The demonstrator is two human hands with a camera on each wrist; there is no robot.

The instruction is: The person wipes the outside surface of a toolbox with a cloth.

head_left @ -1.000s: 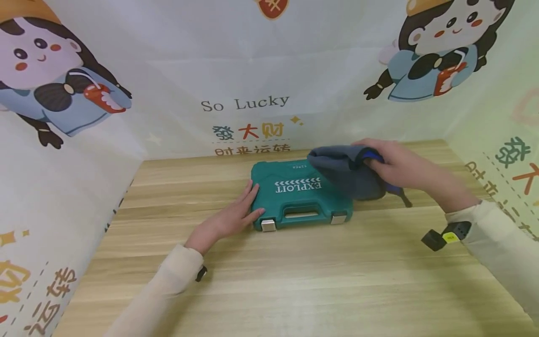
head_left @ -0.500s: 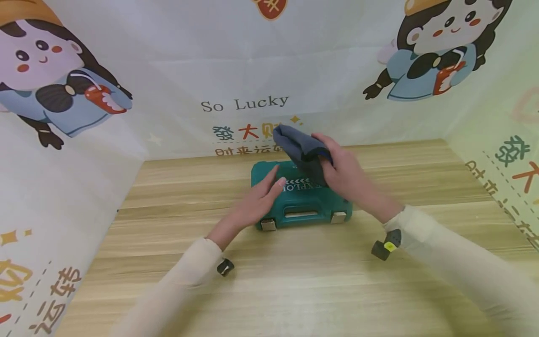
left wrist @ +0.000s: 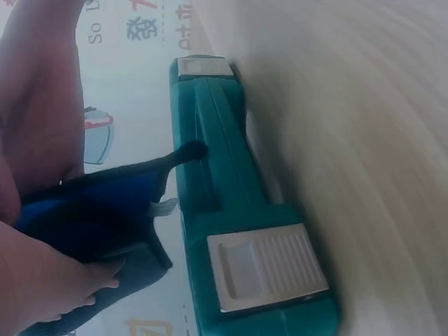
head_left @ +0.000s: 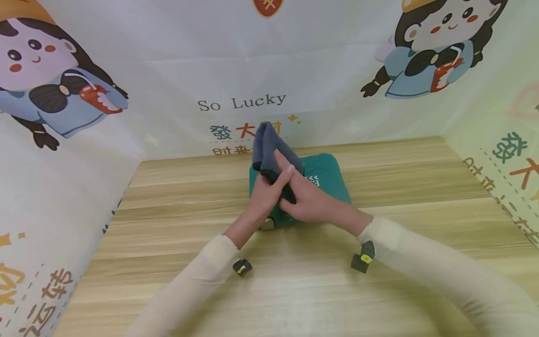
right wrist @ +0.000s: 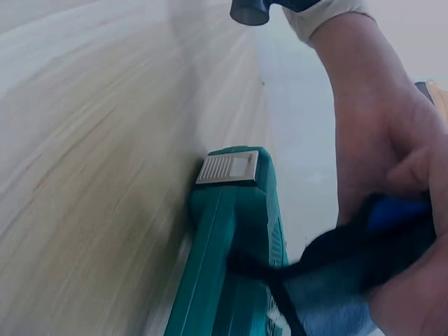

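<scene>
Above a teal plastic tool case, both hands are together on a folded grey-blue cloth with a dark border and blue inner side. My left hand grips it from the left, its thumb reaching across toward the other hand. From the right, my right hand holds the cloth with fingers along its side. In the left wrist view, a dark loop at the cloth's edge overlaps the case. The case lies flat, and most of its white lettering and its handle are hidden by the hands and cloth in the head view.
The case stands on a wood-grain table near the back. A silver latch shows on its front side. White printed sheets wall the table at the back, left and right. Each wrist wears a small black camera.
My right hand has carried the cloth leftward over the case. The left hand has lifted off the case's left side, moved right and met the cloth, which now stands more upright.
</scene>
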